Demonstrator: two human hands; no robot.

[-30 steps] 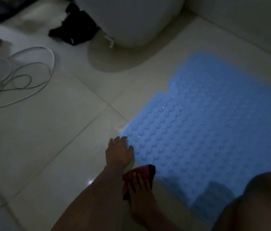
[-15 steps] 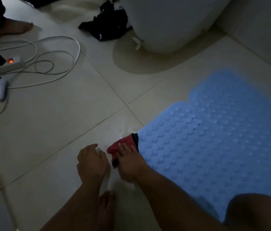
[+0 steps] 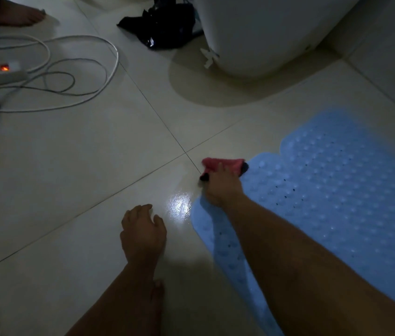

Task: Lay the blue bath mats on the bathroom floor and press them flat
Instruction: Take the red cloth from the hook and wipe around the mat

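Head cam looks down at a dim tiled bathroom floor, and the bumpy light-blue rubber bath mat is already lying on it, stretching off toward the right, with its near-left corner right by a tile joint. Right hand is over that corner with its fingers on a crumpled red-pink cloth edged in black. I honestly can't tell if the fingers are curled round the rag or just flat on top of it. Left hand is apart from the mat, fingers loosely bent, holding nothing, on or just above the tile.

My take on doing this bit well: there's a shiny patch on the tile just beside the mat edge (looks wet to me), so get that dry before pushing the corner down, or I'd guess it won't sit tight. Then press with a flat palm from the middle of the mat outward to the edges so no bulges get trapped. Keep clear of the white power strip and its looped white cable over on the left.
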